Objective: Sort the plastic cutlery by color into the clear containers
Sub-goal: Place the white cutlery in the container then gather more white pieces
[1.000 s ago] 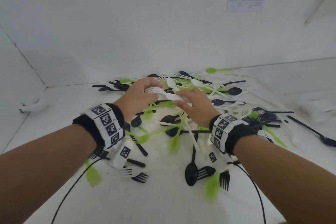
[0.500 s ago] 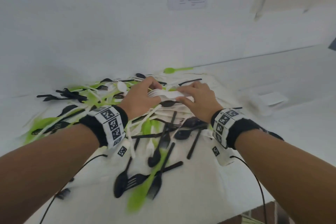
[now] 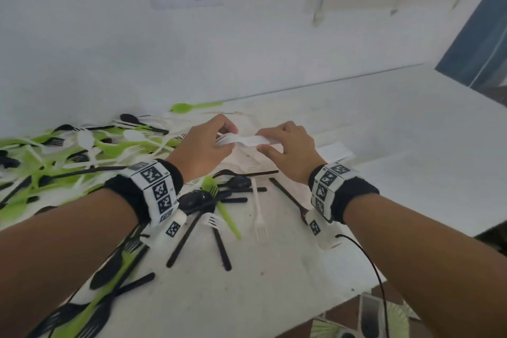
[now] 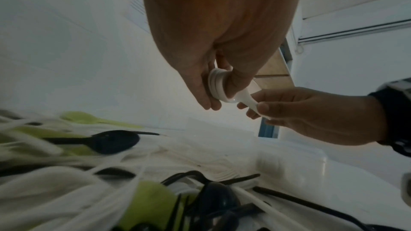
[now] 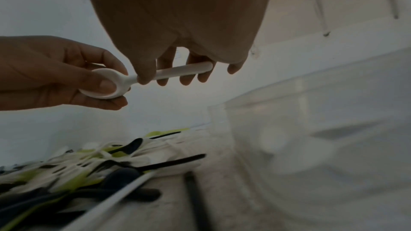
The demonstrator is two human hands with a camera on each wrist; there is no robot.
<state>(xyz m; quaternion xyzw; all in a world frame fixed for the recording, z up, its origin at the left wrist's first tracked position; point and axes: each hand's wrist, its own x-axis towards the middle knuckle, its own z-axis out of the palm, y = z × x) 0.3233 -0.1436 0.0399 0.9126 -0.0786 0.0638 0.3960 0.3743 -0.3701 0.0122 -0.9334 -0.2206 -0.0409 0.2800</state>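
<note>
A: What are the hands holding?

B: A small stack of white plastic cutlery [image 3: 241, 140], carried level above the white bench [image 3: 274, 282]. The left hand [image 3: 203, 148] pinches the bowl end between thumb and curled fingers; the right hand [image 3: 290, 151] pinches the handles, thumb below, fingers on top.

A: Where over the bench?

B: Toward its far edge, just left of a clear plastic container [image 5: 322, 138]. Mixed green, black and white plastic cutlery [image 3: 82, 156] litters the bench's left side.
</note>
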